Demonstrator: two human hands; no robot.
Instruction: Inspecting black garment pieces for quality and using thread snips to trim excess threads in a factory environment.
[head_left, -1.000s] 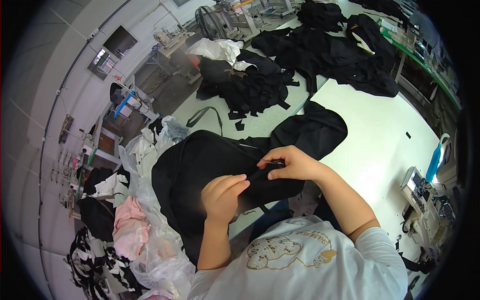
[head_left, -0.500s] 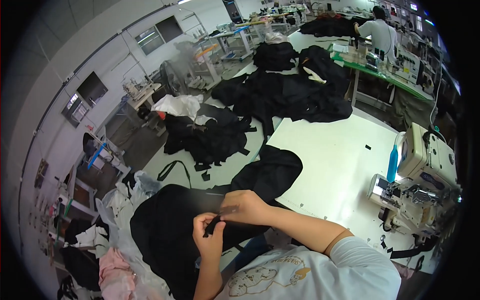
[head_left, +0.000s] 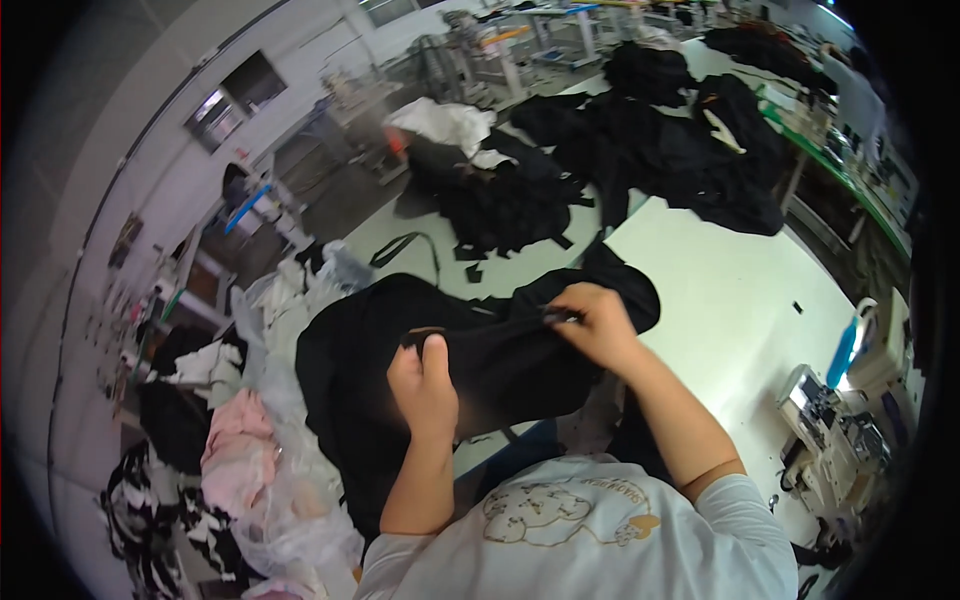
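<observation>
Black fabric [head_left: 500,375] is stretched between my two hands, its upper edge drawn nearly straight. My left hand [head_left: 425,385] is closed on that edge, thumb on top. Farther right, my right hand [head_left: 597,325] pinches the same cloth between thumb and fingers. The rest of the black piece spreads over the table's near left side and hangs toward my lap. Whether it is a finished garment or a cut panel, I cannot tell.
A pale table [head_left: 710,280] extends to the right, with a sewing machine [head_left: 835,425] at its edge. Black cloth piles [head_left: 520,200] lie beyond. Clear plastic bags [head_left: 290,520] and pink cloth [head_left: 238,450] are at left. A person [head_left: 855,95] works at the far right.
My hands, close together before, have moved apart, the right one going right and away from me. The cloth between them is now drawn out. The whole view has shifted.
</observation>
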